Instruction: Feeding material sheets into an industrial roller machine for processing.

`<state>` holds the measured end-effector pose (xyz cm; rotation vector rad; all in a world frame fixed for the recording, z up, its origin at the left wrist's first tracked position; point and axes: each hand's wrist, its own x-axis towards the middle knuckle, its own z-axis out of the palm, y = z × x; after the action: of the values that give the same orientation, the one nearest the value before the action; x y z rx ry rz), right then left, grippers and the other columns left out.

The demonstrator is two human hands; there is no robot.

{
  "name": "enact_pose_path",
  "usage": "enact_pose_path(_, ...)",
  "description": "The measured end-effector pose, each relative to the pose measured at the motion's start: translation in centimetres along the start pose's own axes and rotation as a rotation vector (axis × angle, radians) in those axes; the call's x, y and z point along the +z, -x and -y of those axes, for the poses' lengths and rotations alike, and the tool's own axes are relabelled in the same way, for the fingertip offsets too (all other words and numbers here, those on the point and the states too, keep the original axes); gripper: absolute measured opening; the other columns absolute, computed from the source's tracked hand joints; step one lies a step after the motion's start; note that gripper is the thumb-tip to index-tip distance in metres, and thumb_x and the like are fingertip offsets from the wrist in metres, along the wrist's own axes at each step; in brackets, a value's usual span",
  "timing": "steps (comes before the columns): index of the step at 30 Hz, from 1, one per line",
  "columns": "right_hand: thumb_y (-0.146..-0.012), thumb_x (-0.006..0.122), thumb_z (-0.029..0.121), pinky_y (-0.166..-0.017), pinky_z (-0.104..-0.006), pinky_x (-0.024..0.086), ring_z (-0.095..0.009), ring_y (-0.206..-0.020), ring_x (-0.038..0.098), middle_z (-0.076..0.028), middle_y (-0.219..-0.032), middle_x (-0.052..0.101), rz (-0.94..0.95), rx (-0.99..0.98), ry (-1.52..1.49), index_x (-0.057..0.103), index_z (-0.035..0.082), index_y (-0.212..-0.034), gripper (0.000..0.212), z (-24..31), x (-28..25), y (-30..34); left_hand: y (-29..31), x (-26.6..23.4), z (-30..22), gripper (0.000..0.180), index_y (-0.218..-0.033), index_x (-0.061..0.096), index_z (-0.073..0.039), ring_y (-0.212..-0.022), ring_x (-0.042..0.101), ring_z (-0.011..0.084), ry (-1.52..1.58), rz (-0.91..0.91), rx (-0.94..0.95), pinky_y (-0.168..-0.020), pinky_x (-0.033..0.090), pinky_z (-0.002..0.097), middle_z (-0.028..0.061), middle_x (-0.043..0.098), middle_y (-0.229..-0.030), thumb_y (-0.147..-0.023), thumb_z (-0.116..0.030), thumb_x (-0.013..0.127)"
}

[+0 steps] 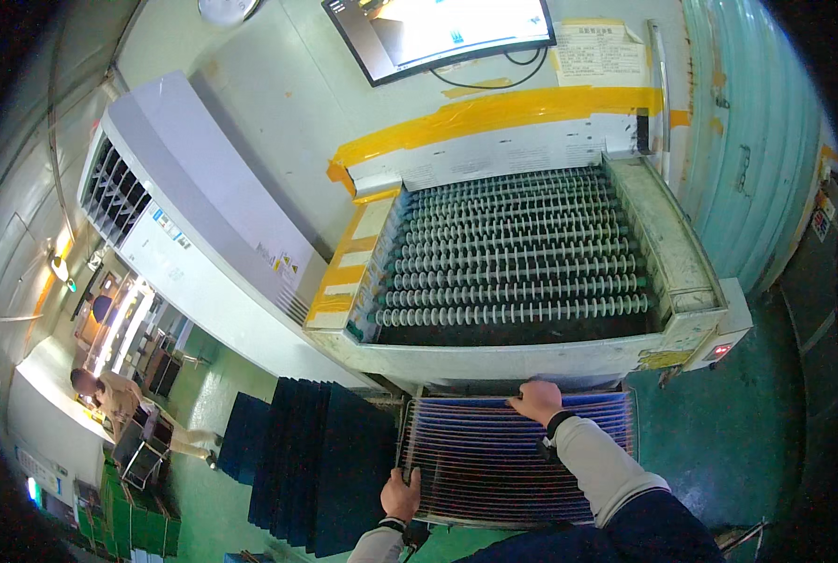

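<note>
Pale sleeves (616, 462) reach over a rack (508, 522) of thin panels (499, 460) just before the roller machine (513, 364), the panels' long edges running left to right, roughly parallel to the rollers (513, 253). The left hand (401, 494) is half closed at the rack's left side, and the right hand (537, 403) curls its fingers at the far edge, right of middle; whether either grips anything cannot be told. Dark boards (353, 469) stand upright just left of the rack.
</note>
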<state>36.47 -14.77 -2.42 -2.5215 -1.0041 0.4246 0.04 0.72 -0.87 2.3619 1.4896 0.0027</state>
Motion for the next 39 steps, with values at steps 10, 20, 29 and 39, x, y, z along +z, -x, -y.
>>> enact_pose_path(10, -0.082, 0.072, 0.059, -0.077, -0.0492, 0.056, -0.037, -0.086, 0.072, -0.016, -0.087, 0.075, 0.017, 0.006, 0.006, 0.077, 0.009, -0.087, 0.051, 0.1, 0.1, -0.1, 0.0, 0.5, 0.4, 0.062, -0.117, 0.059, 0.001, -0.089, 0.070, 0.0449, -0.046, -0.080, 0.031, -0.078, 0.056, 0.0531, 0.0259, 0.071, -0.096, -0.098, -0.057, 0.057)
enact_pose_path(20, -0.086, 0.069, 0.056, -0.082, -0.0494, 0.058, -0.036, -0.091, 0.073, -0.016, -0.093, 0.076, 0.055, 0.011, 0.030, 0.079, 0.009, -0.093, 0.049, 0.7, -0.5, 0.2, 0.2, 0.4, 0.7, 0.066, -0.121, 0.059, 0.004, -0.090, 0.070, 0.0450, -0.030, -0.086, 0.046, -0.077, 0.057, 0.0529, 0.0280, 0.071, -0.098, -0.098, -0.057, 0.057)
enact_pose_path(29, -0.082, 0.073, 0.056, -0.076, -0.0491, 0.055, -0.037, -0.085, 0.072, -0.016, -0.085, 0.074, 0.019, 0.012, 0.006, 0.077, 0.009, -0.084, 0.048, 0.5, -0.1, 0.2, 0.4, -0.2, 0.1, 0.068, -0.128, 0.056, 0.003, -0.098, 0.068, 0.0478, -0.013, -0.032, 0.016, -0.085, 0.054, 0.0542, 0.0306, 0.070, -0.105, -0.099, -0.059, 0.054)
enact_pose_path(39, -0.082, 0.073, 0.059, -0.076, -0.0497, 0.055, -0.038, -0.086, 0.072, -0.017, -0.086, 0.074, 0.011, 0.006, 0.027, 0.077, 0.009, -0.085, 0.050, 0.3, -0.8, 0.4, -0.1, 0.9, 0.5, 0.059, -0.116, 0.059, 0.001, -0.093, 0.069, 0.0457, -0.014, -0.078, 0.058, -0.081, 0.055, 0.0530, 0.0279, 0.071, -0.099, -0.099, -0.055, 0.057)
